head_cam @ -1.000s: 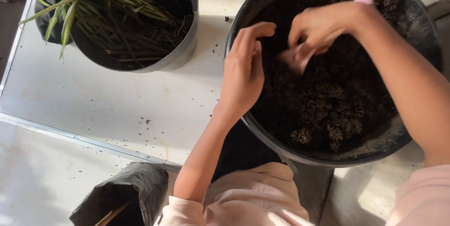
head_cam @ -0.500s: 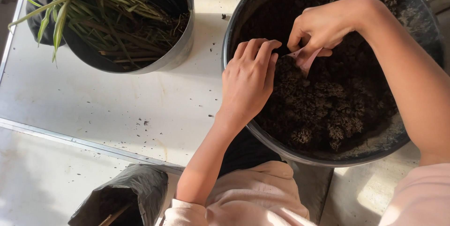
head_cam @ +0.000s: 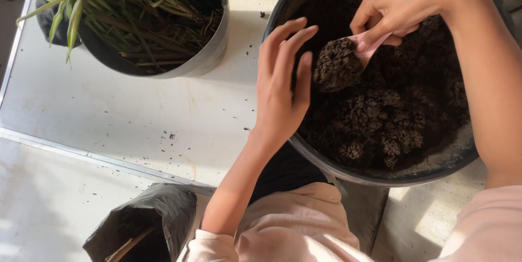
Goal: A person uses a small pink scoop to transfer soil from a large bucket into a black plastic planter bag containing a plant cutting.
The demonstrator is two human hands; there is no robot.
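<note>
Soil, dark and clumpy, heaped on small pink plastic scoop [head_cam: 365, 50] — loose, crumbly, easily spilled.
Scoop handle is pinched by right hand [head_cam: 399, 6]; left hand [head_cam: 283, 85] is held open beside the heap, over large black round tub [head_cam: 380, 172].

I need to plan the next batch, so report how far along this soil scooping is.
Done: dark crumbs scattered on the white table suggest soil was handled before.
In hand: the right hand holds a pink scoop heaped with soil over the big black tub; the left hand is open beside the load, over the rim.
Left: the tub holds plenty of soil, and the black bag below looks unfilled.
</note>
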